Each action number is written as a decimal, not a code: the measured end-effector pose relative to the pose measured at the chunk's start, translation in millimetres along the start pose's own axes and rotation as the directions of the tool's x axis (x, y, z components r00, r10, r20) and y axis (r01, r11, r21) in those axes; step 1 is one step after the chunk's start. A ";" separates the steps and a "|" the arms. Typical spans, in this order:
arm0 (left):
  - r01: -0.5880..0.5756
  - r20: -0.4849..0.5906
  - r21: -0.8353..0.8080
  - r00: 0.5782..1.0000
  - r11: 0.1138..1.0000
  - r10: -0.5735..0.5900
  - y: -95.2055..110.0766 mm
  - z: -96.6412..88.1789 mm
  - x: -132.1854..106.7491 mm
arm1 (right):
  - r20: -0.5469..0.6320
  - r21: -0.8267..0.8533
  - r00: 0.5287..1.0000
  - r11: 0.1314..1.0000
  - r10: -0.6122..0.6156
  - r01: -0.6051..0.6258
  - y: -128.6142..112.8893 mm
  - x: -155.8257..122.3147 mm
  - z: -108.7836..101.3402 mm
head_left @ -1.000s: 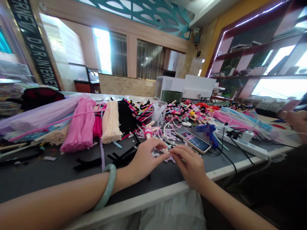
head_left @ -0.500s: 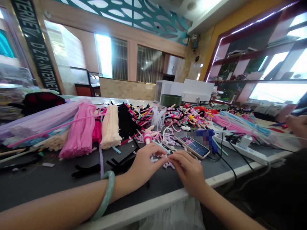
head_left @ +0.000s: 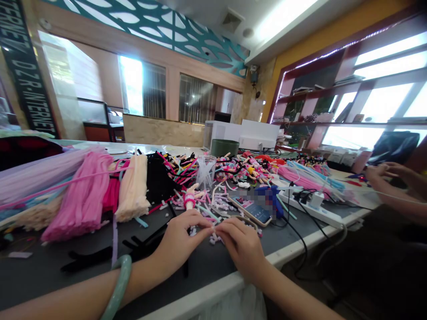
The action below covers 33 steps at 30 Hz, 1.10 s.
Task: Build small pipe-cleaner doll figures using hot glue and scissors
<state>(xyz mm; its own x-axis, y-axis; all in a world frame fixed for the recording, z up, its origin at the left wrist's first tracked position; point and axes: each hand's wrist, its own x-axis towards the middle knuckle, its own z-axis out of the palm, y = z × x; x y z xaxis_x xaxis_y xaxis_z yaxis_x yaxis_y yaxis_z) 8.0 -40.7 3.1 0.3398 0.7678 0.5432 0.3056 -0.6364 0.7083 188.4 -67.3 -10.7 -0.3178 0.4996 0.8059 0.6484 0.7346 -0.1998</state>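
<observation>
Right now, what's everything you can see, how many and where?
Table: one, grey, front
Fuzzy stick bundles: several, purple, pink, cream, black, left
Cup: one, clear, middle
Pot: one, green, behind cup
Phone: one, pale-edged, right of middle
Glue gun: one, blue, beside phone
Little figures: many, mostly pink, behind phone
Power strip: one, white, right
Shelves: several, dark red, far right
Another person's hands: two, bare, right edge
Bracelet: one, pale green, left wrist
Tiny piece: one, pale, low centre
Left hand: one, bare, pinching tiny piece
Right hand: one, bare, pinching tiny piece
</observation>
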 end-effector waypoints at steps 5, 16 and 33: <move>0.000 -0.008 0.017 1.000 1.000 0.000 -0.1 0.1 0.1 | 0.014 -0.013 1.000 1.000 0.000 0.000 1.0 -0.2 0.1; 0.140 -0.005 -0.037 0.990 0.989 -0.140 -5.4 2.4 1.7 | 0.036 0.004 0.999 1.000 0.017 -0.017 1.5 -0.9 -1.1; 0.021 -0.055 -0.065 0.998 0.998 -0.025 -4.7 -1.9 -0.4 | -0.043 0.023 0.996 0.997 0.078 -0.077 2.5 -1.8 3.0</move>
<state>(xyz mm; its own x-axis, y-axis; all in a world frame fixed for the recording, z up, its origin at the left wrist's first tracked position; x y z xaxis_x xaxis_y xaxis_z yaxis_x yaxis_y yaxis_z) 4.8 -37.8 0.3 0.2823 0.7862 0.5497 0.2545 -0.6139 0.7473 188.5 -65.0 -14.3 -0.2363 0.5354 0.8109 0.6550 0.7042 -0.2741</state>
